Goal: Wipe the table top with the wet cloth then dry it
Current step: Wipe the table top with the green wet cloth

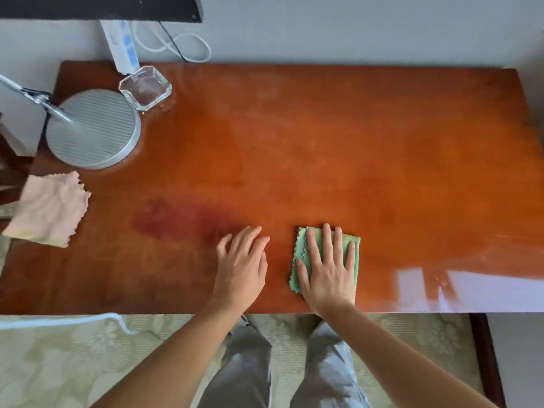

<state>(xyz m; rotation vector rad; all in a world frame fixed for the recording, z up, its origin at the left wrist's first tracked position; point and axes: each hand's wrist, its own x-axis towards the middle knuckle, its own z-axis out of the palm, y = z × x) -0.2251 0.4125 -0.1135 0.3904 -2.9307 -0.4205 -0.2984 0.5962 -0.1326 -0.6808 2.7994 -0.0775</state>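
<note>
A glossy reddish-brown table top [323, 136] fills the view. Near its front edge, right of centre, a folded green cloth [299, 245] lies flat under my right hand [328, 266], which presses it with straight, spread fingers. My left hand [243, 265] rests on the bare wood just left of the cloth, fingers relaxed, holding nothing. A darker damp-looking patch [173, 219] shows on the wood left of my left hand. A folded pale pink cloth [48, 209] lies at the table's left edge, partly overhanging it.
A round silver lamp base [97, 134] with its arm stands at the back left, a square glass dish [145, 87] right behind it. A white power strip [122, 45] and cables lie against the wall. Window glare falls on the front right corner [459, 290].
</note>
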